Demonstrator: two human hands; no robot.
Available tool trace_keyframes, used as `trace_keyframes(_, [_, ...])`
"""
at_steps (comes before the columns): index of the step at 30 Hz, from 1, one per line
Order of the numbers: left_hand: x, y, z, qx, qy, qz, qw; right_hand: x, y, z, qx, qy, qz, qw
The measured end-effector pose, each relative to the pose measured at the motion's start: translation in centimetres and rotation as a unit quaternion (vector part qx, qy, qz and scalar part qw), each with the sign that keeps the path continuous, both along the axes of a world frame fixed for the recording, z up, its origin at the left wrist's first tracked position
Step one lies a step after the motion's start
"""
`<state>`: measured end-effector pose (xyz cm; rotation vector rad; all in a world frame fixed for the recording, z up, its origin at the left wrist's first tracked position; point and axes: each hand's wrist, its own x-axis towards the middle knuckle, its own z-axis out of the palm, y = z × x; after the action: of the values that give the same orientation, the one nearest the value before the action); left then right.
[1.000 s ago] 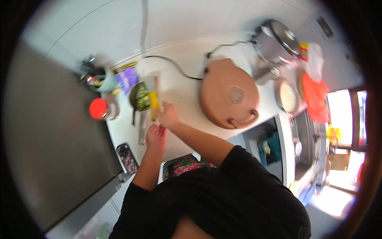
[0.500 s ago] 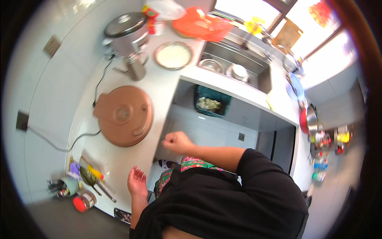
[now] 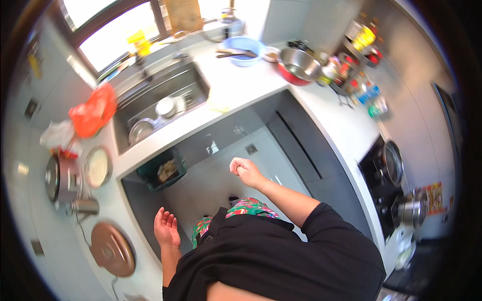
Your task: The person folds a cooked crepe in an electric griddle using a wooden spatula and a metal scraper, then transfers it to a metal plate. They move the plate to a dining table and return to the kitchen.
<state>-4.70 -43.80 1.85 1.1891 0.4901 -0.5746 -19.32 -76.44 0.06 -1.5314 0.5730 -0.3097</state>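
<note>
White counter [image 3: 253, 84] lies beyond the bin [image 3: 147, 176]; left hand [image 3: 167, 231] loosely open this side of it, right hand [image 3: 246, 172] fisted rightward, contents unclear

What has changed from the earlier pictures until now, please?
The view has swung right, toward the sink and stove. The right hand, now curled, and the left hand, open, have left the yellow item, now out of view. The brown round appliance stays closed on the counter.
</note>
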Motion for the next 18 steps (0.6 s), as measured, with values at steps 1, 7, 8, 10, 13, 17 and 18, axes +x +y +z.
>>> trace_keyframes(1, [0.0,-1.7,0.0,-0.006,0.0,-0.034,0.999,-1.9,-1.6,-1.0,0.034,0.017,-0.047,0.998])
trace_keyframes(7, [2.8,-9.8,0.2,0.031,-0.033,-0.226,0.973,-11.7,-9.2,-7.2,0.248,0.005,-0.413,0.876])
trace_keyframes(8, [3.3,-11.9,0.1,0.035,-0.03,-0.246,0.968,-13.5,-10.6,-8.4,0.249,-0.007,-0.468,0.848])
trace_keyframes(10, [3.9,-15.6,0.6,0.058,-0.04,-0.284,0.956,-17.7,-13.7,-10.7,0.275,-0.048,-0.56,0.78])
trace_keyframes(13, [3.5,-20.9,2.2,0.041,-0.084,-0.319,0.943,-24.5,-18.5,-14.0,0.35,-0.144,-0.631,0.678])
trace_keyframes(17, [0.7,-26.7,3.9,0.014,-0.127,-0.37,0.92,-31.1,-25.1,-18.0,0.388,-0.196,-0.692,0.576])
trace_keyframes(18, [-0.2,-27.9,4.1,0.042,-0.131,-0.376,0.916,-31.8,-26.2,-18.9,0.387,-0.179,-0.732,0.532])
